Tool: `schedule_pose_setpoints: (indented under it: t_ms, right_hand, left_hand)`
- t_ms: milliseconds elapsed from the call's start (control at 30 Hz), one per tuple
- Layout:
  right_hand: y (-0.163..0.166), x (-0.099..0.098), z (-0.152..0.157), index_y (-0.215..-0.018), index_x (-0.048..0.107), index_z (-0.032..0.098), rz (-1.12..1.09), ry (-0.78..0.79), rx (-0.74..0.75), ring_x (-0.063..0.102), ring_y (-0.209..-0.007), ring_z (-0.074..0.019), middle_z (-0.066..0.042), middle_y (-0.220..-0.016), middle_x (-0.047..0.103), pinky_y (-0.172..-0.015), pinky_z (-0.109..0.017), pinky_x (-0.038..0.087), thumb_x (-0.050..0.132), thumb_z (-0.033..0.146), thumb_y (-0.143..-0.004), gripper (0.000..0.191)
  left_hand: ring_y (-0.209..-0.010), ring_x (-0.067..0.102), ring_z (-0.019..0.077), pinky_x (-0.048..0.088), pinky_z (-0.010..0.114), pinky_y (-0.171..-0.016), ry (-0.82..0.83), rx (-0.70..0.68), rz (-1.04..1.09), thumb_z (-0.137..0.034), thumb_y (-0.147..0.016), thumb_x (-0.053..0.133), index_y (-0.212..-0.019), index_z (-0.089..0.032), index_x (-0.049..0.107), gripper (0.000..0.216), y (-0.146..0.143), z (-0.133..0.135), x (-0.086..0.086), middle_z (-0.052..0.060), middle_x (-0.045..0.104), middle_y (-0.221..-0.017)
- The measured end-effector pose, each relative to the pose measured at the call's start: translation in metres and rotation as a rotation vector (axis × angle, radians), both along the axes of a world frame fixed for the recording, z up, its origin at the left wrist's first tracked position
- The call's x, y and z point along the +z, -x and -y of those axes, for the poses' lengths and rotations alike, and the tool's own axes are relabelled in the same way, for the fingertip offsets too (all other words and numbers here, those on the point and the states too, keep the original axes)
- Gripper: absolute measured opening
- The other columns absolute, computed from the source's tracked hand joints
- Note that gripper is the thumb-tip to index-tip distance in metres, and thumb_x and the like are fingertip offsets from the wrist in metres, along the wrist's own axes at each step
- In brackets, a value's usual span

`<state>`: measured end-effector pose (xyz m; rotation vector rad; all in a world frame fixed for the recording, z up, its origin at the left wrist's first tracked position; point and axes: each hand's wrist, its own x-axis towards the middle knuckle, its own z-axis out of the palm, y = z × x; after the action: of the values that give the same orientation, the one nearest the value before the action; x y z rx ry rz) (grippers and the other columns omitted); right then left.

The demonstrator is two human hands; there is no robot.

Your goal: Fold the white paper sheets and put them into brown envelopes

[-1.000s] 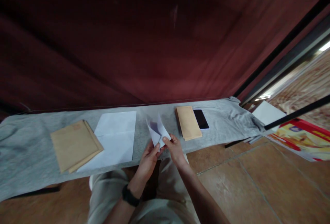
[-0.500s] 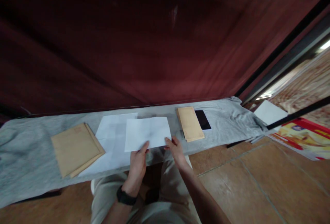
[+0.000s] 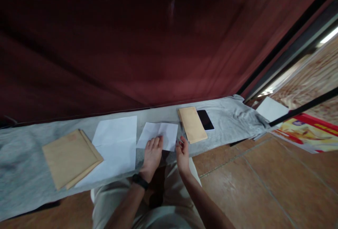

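Note:
A folded white sheet of paper [image 3: 161,134] lies on the grey cloth [image 3: 31,151] that covers a low bench. My left hand [image 3: 152,157] rests flat on the sheet's near edge, fingers stretched out. My right hand [image 3: 182,153] hovers at the sheet's right corner with its fingers curled loosely; nothing shows in them. A black band sits on my left wrist.
A stack of white paper [image 3: 114,148] lies left of the sheet, and brown envelopes [image 3: 70,157] farther left. Another brown envelope stack [image 3: 192,124] and a black phone [image 3: 205,119] lie to the right. A dark red curtain hangs behind. Printed sheets [image 3: 303,134] lie on the tiled floor.
The paper was held folded in both hands, then opened out wide, and now lies folded smaller on the cloth. My left hand has come down flat on it.

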<state>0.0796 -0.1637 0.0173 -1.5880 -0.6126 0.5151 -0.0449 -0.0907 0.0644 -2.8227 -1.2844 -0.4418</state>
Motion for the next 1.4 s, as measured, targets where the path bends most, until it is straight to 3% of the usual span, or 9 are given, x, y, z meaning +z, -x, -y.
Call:
schedule_pose_setpoints:
  t_ms: [167, 367, 533, 667, 800, 867, 1000, 1167, 1400]
  right_hand:
    - [-0.011, 0.011, 0.011, -0.129, 0.057, 0.022, 0.26, 0.028, 0.115, 0.047, -0.136, -0.0247, -0.014, -0.143, 0.052, -0.111, -0.045, 0.042, 0.042, 0.024, -0.091, 0.041]
    - [-0.018, 0.03, -0.008, -0.12, 0.066, 0.022, 0.372, 0.011, 0.271, 0.054, -0.131, -0.0219, -0.011, -0.139, 0.058, -0.112, -0.04, 0.044, 0.044, 0.016, -0.09, 0.037]
    - [-0.028, 0.027, -0.027, -0.112, 0.072, 0.024, 0.404, 0.153, 0.419, 0.066, -0.113, -0.0187, -0.006, -0.12, 0.071, -0.102, -0.034, 0.052, 0.047, 0.018, -0.094, 0.031]
    - [-0.031, 0.016, -0.037, -0.112, 0.073, 0.024, 0.405, 0.207, 0.479, 0.07, -0.106, -0.0174, -0.005, -0.112, 0.075, -0.098, -0.032, 0.054, 0.047, 0.02, -0.098, 0.03]
    - [-0.028, 0.008, -0.044, -0.117, 0.072, 0.023, 0.556, 0.228, 0.562, 0.069, -0.111, -0.018, -0.006, -0.12, 0.074, -0.1, -0.032, 0.054, 0.047, 0.014, -0.097, 0.033]
    - [-0.025, 0.006, -0.048, -0.118, 0.072, 0.022, 0.67, 0.195, 0.645, 0.066, -0.119, -0.0178, -0.007, -0.127, 0.071, -0.106, -0.033, 0.05, 0.048, 0.014, -0.098, 0.032]
    - [-0.024, 0.002, -0.056, -0.13, 0.066, 0.02, 0.926, 0.131, 0.783, 0.055, -0.133, -0.0175, -0.008, -0.143, 0.061, -0.119, -0.039, 0.037, 0.05, 0.017, -0.1, 0.034]
    - [-0.03, -0.005, -0.07, -0.145, 0.053, 0.015, 1.076, 0.197, 0.756, 0.045, -0.142, -0.0189, -0.009, -0.155, 0.048, -0.123, -0.04, 0.031, 0.044, 0.026, -0.104, 0.043]
    - [-0.023, -0.003, -0.08, -0.146, 0.051, 0.015, 1.063, 0.257, 0.668, 0.044, -0.143, -0.0199, -0.011, -0.153, 0.05, -0.122, -0.042, 0.032, 0.043, 0.028, -0.105, 0.044]
  left_hand:
    - [-0.106, 0.06, 0.0307, 0.046, 0.045, -0.095, 0.087, -0.062, -0.066, -0.005, -0.091, 0.038, -0.121, -0.011, 0.067, 0.042, -0.031, 0.015, -0.016, 0.018, 0.068, -0.115]
    - [-0.105, 0.062, 0.032, 0.048, 0.045, -0.091, 0.195, 0.03, -0.118, -0.006, -0.092, 0.037, -0.111, -0.011, 0.07, 0.038, -0.05, 0.006, -0.01, 0.019, 0.069, -0.112]
    - [-0.102, 0.065, 0.0277, 0.05, 0.039, -0.086, 0.26, 0.102, -0.121, -0.008, -0.093, 0.043, -0.117, -0.012, 0.068, 0.034, -0.059, 0.012, -0.019, 0.015, 0.07, -0.11]
    - [-0.099, 0.067, 0.0257, 0.052, 0.036, -0.083, 0.262, 0.115, -0.09, -0.015, -0.093, 0.05, -0.125, -0.014, 0.063, 0.035, -0.048, 0.02, -0.016, 0.014, 0.068, -0.115]
    - [-0.101, 0.067, 0.0251, 0.053, 0.036, -0.09, 0.238, -0.015, 0.003, -0.024, -0.092, 0.056, -0.118, -0.015, 0.066, 0.029, -0.022, 0.027, -0.016, 0.012, 0.069, -0.111]
    - [-0.107, 0.065, 0.027, 0.051, 0.041, -0.098, 0.173, -0.044, 0.026, -0.024, -0.093, 0.053, -0.117, -0.015, 0.067, 0.028, -0.009, 0.032, -0.022, 0.013, 0.069, -0.116]
    - [-0.131, 0.054, 0.0317, 0.046, 0.048, -0.109, 0.023, -0.051, 0.052, -0.029, -0.097, 0.047, -0.135, -0.008, 0.057, 0.044, 0.007, 0.046, -0.047, 0.019, 0.059, -0.141]
    - [-0.141, 0.047, 0.0314, 0.042, 0.048, -0.114, -0.024, -0.071, 0.021, -0.036, -0.1, 0.042, -0.141, -0.006, 0.053, 0.052, 0.012, 0.053, -0.069, 0.02, 0.054, -0.148]
    - [-0.133, 0.055, 0.0311, 0.047, 0.049, -0.111, 0.009, -0.094, 0.06, -0.027, -0.099, 0.042, -0.136, -0.007, 0.058, 0.045, 0.015, 0.044, -0.062, 0.018, 0.059, -0.142]
